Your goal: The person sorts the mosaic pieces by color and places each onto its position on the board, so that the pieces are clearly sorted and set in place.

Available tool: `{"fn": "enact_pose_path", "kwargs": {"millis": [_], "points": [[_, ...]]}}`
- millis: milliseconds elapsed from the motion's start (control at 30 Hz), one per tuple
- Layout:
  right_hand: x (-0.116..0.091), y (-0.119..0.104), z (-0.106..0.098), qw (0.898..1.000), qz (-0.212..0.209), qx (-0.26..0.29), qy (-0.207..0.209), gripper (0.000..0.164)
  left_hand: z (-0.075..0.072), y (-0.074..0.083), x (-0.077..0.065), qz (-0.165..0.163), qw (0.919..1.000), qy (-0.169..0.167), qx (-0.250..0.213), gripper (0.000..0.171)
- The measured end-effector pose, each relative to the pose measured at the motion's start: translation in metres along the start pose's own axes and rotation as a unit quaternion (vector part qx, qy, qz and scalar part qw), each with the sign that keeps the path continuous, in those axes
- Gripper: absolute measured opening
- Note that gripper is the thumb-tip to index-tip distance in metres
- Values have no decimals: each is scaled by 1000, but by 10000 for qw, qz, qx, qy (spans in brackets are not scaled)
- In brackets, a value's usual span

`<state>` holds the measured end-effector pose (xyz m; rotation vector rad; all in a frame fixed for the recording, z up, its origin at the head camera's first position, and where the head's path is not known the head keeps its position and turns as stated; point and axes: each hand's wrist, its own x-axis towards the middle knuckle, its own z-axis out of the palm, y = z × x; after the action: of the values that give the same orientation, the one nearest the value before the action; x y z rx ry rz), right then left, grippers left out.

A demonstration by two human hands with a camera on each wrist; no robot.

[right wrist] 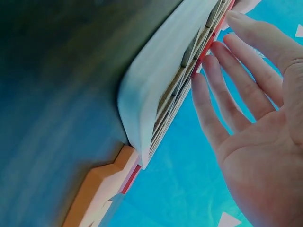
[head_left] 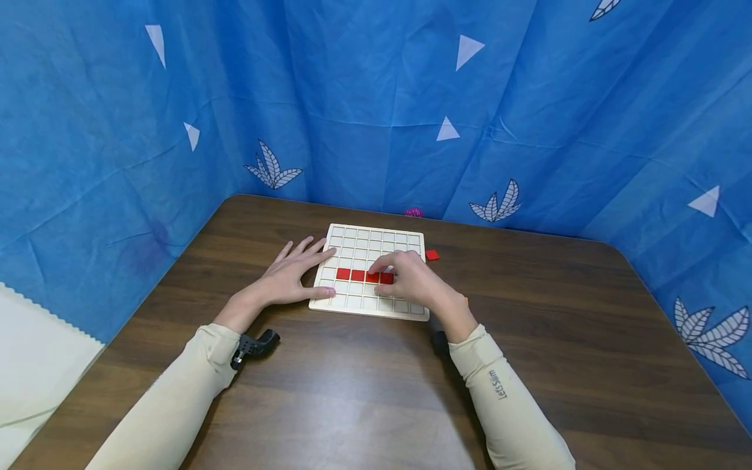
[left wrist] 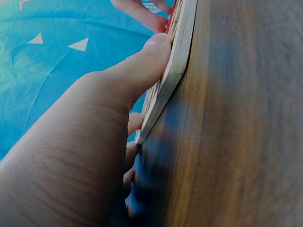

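A pale wooden grid board (head_left: 370, 314) lies on the table. Several red square tiles (head_left: 343, 274) form one row across its cells. My left hand (head_left: 288, 277) rests at the board's left side, fingers spread and thumb lying on the near left corner, as the left wrist view also shows. Over the row is my right hand (head_left: 408, 281), its fingertips at the red tiles and its thumb apart from the fingers. In the right wrist view the fingers (right wrist: 241, 78) are nearly straight, touching or just above the red tiles; contact is hard to tell.
One loose red tile (head_left: 431, 254) lies just off the board's right edge. An orange-edged piece (right wrist: 99, 182) stands near the board's corner, mostly hidden by the right forearm in the head view. Blue patterned cloth (head_left: 376, 117) hangs behind the brown table (head_left: 558, 326).
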<state>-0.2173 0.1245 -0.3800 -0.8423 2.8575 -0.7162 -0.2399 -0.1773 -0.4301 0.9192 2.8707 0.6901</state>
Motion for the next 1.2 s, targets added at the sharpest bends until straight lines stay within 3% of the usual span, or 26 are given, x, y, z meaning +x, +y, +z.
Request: {"fn": "enact_pose_path", "kwargs": {"millis": [267, 733, 1200], "points": [[-14, 14, -15, 9985, 431, 187, 274, 35, -1, 0, 1, 47, 10000, 15, 50, 96], [-59, 54, -36, 9932, 1048, 157, 479, 34, -1, -4, -2, 19, 10000, 9, 20, 96], [-65, 64, -36, 9908, 1272, 147, 437, 25, -1, -2, 1, 84, 10000, 17, 22, 96]]}}
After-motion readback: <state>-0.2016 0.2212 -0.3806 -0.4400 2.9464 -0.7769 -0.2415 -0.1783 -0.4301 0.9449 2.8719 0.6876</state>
